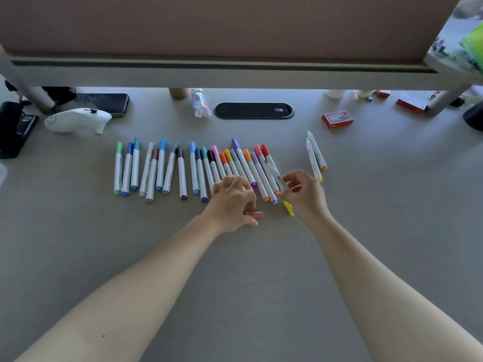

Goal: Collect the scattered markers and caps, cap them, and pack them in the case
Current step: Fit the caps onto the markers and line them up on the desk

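The right hand (300,194) is pinching a white marker (276,176) at the right end of the capped row (198,168); the left hand (232,202) is curling over a pink cap (254,214) on the near table (235,283), seemingly gripping it, though fingers are hiding the contact; a yellow cap (288,207) is lying beside the right hand; two more markers (315,155) are lying farther right.

Soft, even daylight; faint shadows; wide-angle edge bending; slight overall blur.

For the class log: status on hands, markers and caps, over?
Right hand holds a marker. Left hand pinches a pink cap. Yellow cap loose on desk; marker row capped. No case in view.
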`<state>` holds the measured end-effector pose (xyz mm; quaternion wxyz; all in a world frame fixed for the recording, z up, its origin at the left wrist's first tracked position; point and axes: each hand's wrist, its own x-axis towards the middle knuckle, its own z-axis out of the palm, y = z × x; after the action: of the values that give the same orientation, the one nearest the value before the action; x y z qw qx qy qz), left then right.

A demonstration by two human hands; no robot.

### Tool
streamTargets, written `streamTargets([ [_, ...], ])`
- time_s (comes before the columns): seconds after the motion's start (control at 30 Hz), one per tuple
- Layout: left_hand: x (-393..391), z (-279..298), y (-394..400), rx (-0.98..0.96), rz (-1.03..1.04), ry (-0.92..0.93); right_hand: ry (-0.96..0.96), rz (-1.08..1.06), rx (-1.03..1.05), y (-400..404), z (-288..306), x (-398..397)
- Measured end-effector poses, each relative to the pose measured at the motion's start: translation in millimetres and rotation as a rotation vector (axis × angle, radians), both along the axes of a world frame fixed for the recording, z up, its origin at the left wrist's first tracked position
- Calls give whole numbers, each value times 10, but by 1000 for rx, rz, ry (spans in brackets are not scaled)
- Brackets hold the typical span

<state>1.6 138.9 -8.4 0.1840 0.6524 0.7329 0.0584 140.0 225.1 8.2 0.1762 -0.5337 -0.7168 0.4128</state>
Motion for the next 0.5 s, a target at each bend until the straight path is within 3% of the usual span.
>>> streamTargets([
  [0.1, 3, -11, 14, 61, 7, 10, -2, -1, 10, -45, -2, 34],
  [0.23, -1, 50, 32, 170, 122, -142, 16, -14, 3, -67, 38, 60],
  [0.37, -29, 258, 57, 236, 411, -648, 36, -6, -7, -75, 118, 42],
  [0.5, -126, 361, 102, 282, 562, -914, 47, 18, -27, -79, 199, -9],
])
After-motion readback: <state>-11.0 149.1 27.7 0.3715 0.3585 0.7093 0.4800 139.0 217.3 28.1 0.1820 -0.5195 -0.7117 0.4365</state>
